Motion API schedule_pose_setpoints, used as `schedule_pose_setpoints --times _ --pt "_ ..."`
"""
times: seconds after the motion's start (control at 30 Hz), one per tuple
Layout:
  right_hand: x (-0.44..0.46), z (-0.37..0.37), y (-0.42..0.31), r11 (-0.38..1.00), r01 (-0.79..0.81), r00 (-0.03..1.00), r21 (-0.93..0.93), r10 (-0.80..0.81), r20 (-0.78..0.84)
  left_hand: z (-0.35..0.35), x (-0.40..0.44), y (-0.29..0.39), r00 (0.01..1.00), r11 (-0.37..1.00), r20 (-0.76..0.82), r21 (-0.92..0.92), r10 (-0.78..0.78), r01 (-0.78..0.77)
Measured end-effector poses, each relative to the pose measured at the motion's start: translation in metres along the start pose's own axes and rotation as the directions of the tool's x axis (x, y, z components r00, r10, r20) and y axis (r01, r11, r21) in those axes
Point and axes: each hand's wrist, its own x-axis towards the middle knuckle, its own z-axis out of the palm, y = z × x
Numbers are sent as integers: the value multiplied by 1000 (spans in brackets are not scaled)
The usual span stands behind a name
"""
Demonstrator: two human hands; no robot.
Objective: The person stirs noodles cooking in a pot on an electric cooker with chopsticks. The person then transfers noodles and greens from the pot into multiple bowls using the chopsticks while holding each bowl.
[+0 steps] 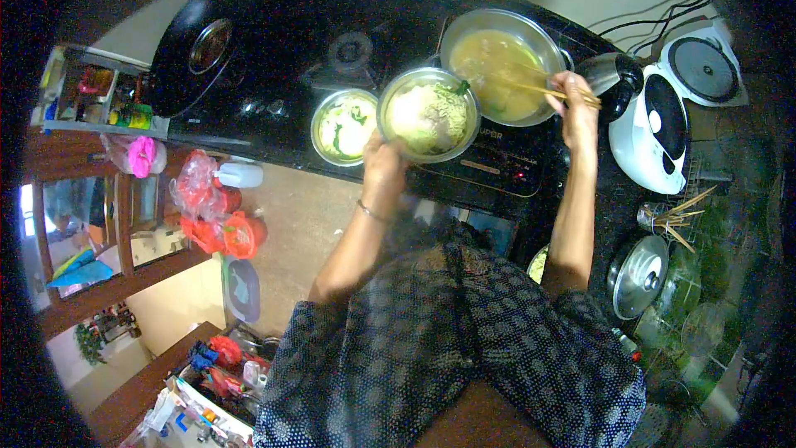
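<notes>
My left hand (pixel 386 158) grips the near-left rim of a metal bowl (pixel 429 114) with noodles, broth and some greens in it. To its left, on the black stovetop, stands a second metal bowl (pixel 343 126) with similar pale food and greens. My right hand (pixel 575 99) is closed around a pair of chopsticks (pixel 539 90), which reach left over the large metal pot (pixel 454 33). Yellowish broth (pixel 502 66) fills much of that pot; whether the chopstick tips touch it I cannot tell.
A gas burner (pixel 350 50) lies behind the bowls, and a black wok (pixel 186 58) leans at the left. Right of the pot are a kettle (pixel 609 79), a white rice cooker (pixel 651 137), a chopstick holder (pixel 655 217) and a glass lid (pixel 640 278). Red bags (pixel 220 232) hang lower left.
</notes>
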Motion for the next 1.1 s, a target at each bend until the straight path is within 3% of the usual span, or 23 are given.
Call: schedule_pose_setpoints --times 0.1,0.17,0.33,0.37,0.43,0.57,0.77,0.87,1.1 --pt "16 21 42 996 -80 997 -41 79 -14 -2 -5 1 999 1000 -35 -30 -6 5" --pt "26 36 64 999 -37 997 34 39 -64 -5 -6 4 995 998 -85 34 -53 56" --pt "45 53 81 981 9 977 196 33 -210 -6 -6 2 996 999 -88 -36 -23 20" --pt "47 52 83 981 10 978 195 32 -207 -7 -5 0 995 1000 -101 -20 -18 16" --pt "49 49 81 931 -19 968 365 109 -227 -6 -6 1 997 999 -77 -33 -8 5" --pt "45 35 72 891 -15 971 454 121 -206 -1 -10 8 998 997 -61 -79 -16 11" --pt "45 34 61 914 29 968 404 75 -240 4 -10 12 998 999 -58 -36 -4 2" --pt "47 42 72 957 -23 985 289 70 -155 7 -14 15 998 999 -59 -41 -18 15" --pt "54 56 91 959 -34 971 280 98 -217 4 -12 11 995 999 -98 -37 -16 12"
